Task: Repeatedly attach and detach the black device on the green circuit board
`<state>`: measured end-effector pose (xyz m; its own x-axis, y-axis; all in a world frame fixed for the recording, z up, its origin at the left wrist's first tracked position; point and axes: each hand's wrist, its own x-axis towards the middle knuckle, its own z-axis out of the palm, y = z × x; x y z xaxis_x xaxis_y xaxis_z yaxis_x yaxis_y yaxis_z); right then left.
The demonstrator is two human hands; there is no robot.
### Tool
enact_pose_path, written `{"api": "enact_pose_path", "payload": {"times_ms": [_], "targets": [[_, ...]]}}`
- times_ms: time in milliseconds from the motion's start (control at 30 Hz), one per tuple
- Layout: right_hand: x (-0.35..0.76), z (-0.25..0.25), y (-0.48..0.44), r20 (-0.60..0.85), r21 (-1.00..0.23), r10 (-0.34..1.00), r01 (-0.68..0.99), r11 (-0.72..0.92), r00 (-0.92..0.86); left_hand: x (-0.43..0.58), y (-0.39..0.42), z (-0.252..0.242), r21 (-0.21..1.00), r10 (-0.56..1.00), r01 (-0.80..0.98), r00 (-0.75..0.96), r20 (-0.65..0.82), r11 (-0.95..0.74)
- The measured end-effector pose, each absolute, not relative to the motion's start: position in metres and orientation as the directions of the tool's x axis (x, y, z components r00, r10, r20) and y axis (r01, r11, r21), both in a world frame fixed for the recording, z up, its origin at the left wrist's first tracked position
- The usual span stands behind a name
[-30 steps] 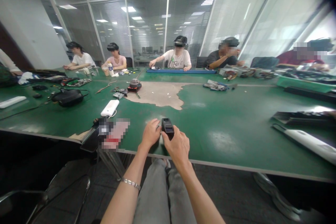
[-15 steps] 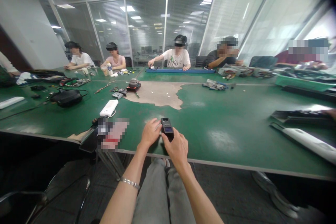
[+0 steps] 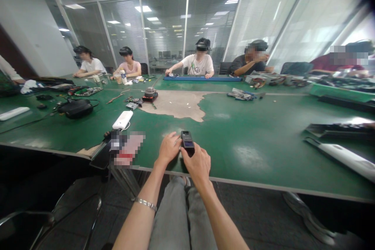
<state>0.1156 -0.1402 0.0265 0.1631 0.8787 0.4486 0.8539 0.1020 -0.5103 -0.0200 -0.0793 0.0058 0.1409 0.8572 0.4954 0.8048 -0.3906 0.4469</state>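
Observation:
A small black handheld device [image 3: 188, 141] with a little screen and buttons stands near the front edge of the green table. My right hand [image 3: 199, 161] grips its near right side, thumb on the left and fingers around the right; part of the device is hidden by it. Just left of the device is my left hand [image 3: 170, 147], fingers extended and slightly bent, with the fingertips at or very close to its side. Whether they press on it I cannot tell.
A white power strip [image 3: 122, 120] and a blurred-out packet [image 3: 130, 149] lie to the left. On the right are a long white casing [image 3: 345, 156] and a dark panel [image 3: 331, 129]. A black pouch [image 3: 75, 108] lies far left. Several people sit across the table.
The whole view has shifted very slightly. Both hands and the device keep the same places relative to each other.

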Motion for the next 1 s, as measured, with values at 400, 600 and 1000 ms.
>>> {"api": "enact_pose_path", "payload": {"times_ms": [400,600,1000], "targets": [[0.116,0.037,-0.135,0.507,-0.579,0.840,0.798,0.167,0.192,-0.021,-0.077,-0.001,0.487,0.846,0.781,0.095,0.524,-0.390],[0.131,0.056,-0.130,0.556,-0.612,0.800,0.763,0.209,0.228,-0.021,-0.077,-0.002,0.488,0.841,0.779,0.090,0.533,-0.393],[0.187,0.039,-0.119,0.544,-0.584,0.782,0.807,0.092,0.304,-0.020,-0.078,0.002,0.497,0.856,0.782,0.089,0.508,-0.377]]}}
